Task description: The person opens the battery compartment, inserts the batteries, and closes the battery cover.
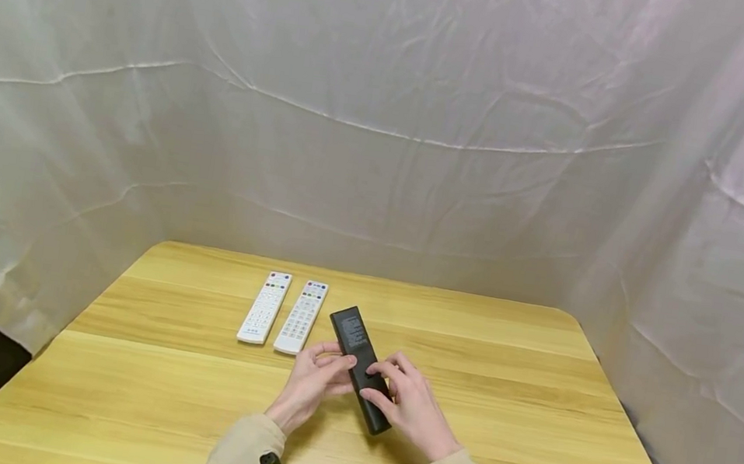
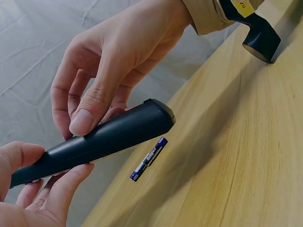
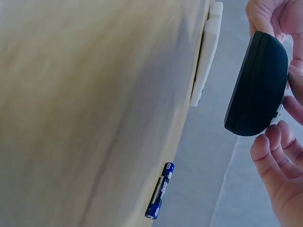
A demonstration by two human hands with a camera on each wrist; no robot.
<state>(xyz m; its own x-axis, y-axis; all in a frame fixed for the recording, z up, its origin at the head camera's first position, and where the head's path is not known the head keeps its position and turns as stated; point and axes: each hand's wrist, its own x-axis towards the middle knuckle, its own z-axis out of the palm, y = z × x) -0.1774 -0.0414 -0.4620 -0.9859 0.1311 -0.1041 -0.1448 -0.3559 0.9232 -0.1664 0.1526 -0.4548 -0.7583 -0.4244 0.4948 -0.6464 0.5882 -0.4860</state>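
A black remote control (image 1: 361,369) is held tilted above the table, its back with the printed label turned up. My left hand (image 1: 317,381) grips its left side, thumb on the back and fingers underneath. My right hand (image 1: 409,405) has curled fingers and thumb against the lower half of the back. In the right wrist view, a small silvery part (image 3: 279,111) shows at the remote's edge near the fingertips; what it is cannot be made out. A blue battery (image 2: 148,159) lies on the table beyond the remote, hidden in the head view.
Two white remote controls, one farther left (image 1: 265,308) and one nearer the hands (image 1: 301,318), lie side by side, buttons up, on the wooden table (image 1: 503,359). Pale curtains (image 1: 387,171) hang around the back and sides.
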